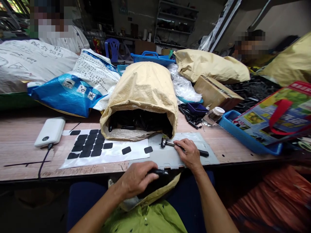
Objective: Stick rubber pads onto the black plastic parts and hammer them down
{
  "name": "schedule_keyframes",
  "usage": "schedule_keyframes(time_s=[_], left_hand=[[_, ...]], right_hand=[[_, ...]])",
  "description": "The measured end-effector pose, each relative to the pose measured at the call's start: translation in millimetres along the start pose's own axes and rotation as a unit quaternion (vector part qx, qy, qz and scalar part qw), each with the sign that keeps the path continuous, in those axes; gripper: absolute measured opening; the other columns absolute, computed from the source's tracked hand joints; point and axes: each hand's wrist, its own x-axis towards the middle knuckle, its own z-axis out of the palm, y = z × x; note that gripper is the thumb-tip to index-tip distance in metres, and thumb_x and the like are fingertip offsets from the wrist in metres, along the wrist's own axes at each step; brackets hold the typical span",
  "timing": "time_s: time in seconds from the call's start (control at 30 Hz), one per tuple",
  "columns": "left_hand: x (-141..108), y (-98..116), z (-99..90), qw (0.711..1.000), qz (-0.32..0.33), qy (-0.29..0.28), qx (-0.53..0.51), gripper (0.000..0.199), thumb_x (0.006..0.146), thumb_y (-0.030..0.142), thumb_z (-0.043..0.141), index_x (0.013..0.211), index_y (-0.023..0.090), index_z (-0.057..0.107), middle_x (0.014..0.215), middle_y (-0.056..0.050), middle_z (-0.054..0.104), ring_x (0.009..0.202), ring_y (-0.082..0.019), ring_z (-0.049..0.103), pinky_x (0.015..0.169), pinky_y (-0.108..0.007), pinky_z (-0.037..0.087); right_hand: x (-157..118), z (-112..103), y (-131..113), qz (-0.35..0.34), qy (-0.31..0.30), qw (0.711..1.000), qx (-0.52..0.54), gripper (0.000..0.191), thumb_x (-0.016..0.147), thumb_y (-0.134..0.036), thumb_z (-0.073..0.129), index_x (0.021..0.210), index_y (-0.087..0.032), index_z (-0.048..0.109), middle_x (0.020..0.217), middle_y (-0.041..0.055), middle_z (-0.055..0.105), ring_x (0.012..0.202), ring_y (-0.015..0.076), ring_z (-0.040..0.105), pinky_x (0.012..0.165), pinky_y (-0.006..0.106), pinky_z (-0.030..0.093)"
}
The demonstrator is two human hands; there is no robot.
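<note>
My right hand is closed around the shaft of a small hammer, whose metal head lies to the left over a grey board. Below the table's front edge, my left hand pinches a small black part between thumb and fingers. Under it, an open sack rests on my lap. A tan sack lies on the table with its mouth towards me and dark parts inside. A white sheet with black rounded stickers is left of the board.
A white power bank with a cable stands at the left. Bulging sacks line the back. To the right are a clear jar, a cardboard box and a blue tray holding a colourful bag. Two people are across the table.
</note>
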Motion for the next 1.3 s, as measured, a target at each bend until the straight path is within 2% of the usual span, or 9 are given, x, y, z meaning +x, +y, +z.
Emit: schedule_keyframes(time_s=[0.23,0.33,0.47,0.6,0.7,0.77,0.87,1.07,1.3], left_hand=[[-46.4,-23.7,50.6,0.964,-0.255,-0.048,0.060,0.024,0.100,0.038,0.045,0.109,0.025,0.064,0.100,-0.005,0.074,0.096,-0.025,0.068,0.078,-0.032,0.042],[-49.7,-33.5,56.9,0.950,-0.289,-0.085,0.086,0.027,0.098,0.040,0.048,0.109,0.023,0.066,0.099,-0.009,0.074,0.096,-0.027,0.069,0.078,-0.034,0.043],[-42.1,-14.5,36.7,0.961,-0.246,-0.107,0.073,0.024,0.091,0.042,0.057,0.100,0.025,0.070,0.093,-0.006,0.074,0.091,-0.026,0.068,0.072,-0.031,0.041],[-15.9,3.5,-14.0,0.977,-0.189,-0.087,-0.043,0.032,0.093,0.049,0.055,0.095,0.024,0.074,0.083,-0.001,0.073,0.076,-0.019,0.065,0.063,-0.026,0.040],[16.2,-13.6,-56.4,0.981,-0.176,0.078,0.012,0.035,0.095,0.049,0.052,0.097,0.022,0.074,0.089,-0.002,0.073,0.080,-0.019,0.063,0.071,-0.028,0.045],[38.3,-37.9,-78.0,0.945,-0.200,0.212,0.149,0.031,0.094,0.043,0.055,0.107,0.021,0.072,0.101,-0.006,0.073,0.087,-0.023,0.062,0.079,-0.033,0.046],[63.3,-76.1,-96.0,0.891,-0.223,0.249,0.308,0.031,0.091,0.037,0.059,0.113,0.019,0.071,0.112,-0.012,0.069,0.107,-0.033,0.056,0.089,-0.042,0.045],[67.4,-105.8,-101.2,0.888,-0.236,0.206,0.338,0.028,0.090,0.041,0.062,0.103,0.020,0.075,0.101,-0.012,0.065,0.105,-0.034,0.053,0.087,-0.042,0.045],[46.8,-62.4,-63.4,0.965,-0.055,0.188,0.176,0.016,0.091,0.037,0.066,0.099,0.023,0.068,0.096,-0.004,0.067,0.096,-0.025,0.053,0.087,-0.037,0.043]], right_hand=[[-0.8,1.4,0.7,-0.005,0.010,1.000,0.004,0.021,0.095,-0.032,0.059,0.110,-0.027,0.074,0.095,0.0035,0.065,0.089,0.0209,0.056,0.082,0.035,0.044],[-0.9,1.6,0.6,-0.004,0.012,1.000,0.004,0.021,0.095,-0.032,0.059,0.110,-0.027,0.074,0.094,0.0036,0.065,0.089,0.0210,0.056,0.081,0.035,0.045],[-1.1,2.1,0.8,-0.004,0.015,1.000,0.001,0.022,0.095,-0.032,0.059,0.110,-0.027,0.074,0.094,0.0039,0.065,0.089,0.0211,0.056,0.081,0.035,0.045],[-1.4,2.3,1.0,-0.001,0.012,1.000,0.001,0.021,0.094,-0.031,0.060,0.110,-0.027,0.074,0.095,0.0036,0.065,0.090,0.0211,0.056,0.082,0.035,0.045],[-1.5,2.3,1.3,0.003,0.008,1.000,0.000,0.020,0.094,-0.031,0.061,0.110,-0.028,0.074,0.095,0.0033,0.065,0.090,0.0212,0.056,0.082,0.035,0.044],[-1.5,2.1,1.9,0.002,0.008,1.000,0.002,0.020,0.095,-0.031,0.061,0.109,-0.028,0.074,0.095,0.0033,0.065,0.091,0.0213,0.056,0.082,0.035,0.044],[-1.5,1.8,2.8,-0.001,0.005,1.000,0.008,0.020,0.095,-0.031,0.061,0.109,-0.028,0.074,0.095,0.0033,0.065,0.091,0.0212,0.056,0.082,0.035,0.044],[-1.1,1.2,1.9,0.001,0.006,1.000,0.009,0.020,0.095,-0.031,0.061,0.109,-0.027,0.074,0.094,0.0031,0.066,0.091,0.0210,0.056,0.082,0.035,0.044],[-0.8,0.5,0.0,0.007,0.002,1.000,0.009,0.020,0.094,-0.031,0.061,0.109,-0.027,0.074,0.095,0.0033,0.066,0.091,0.0212,0.056,0.083,0.035,0.044]])
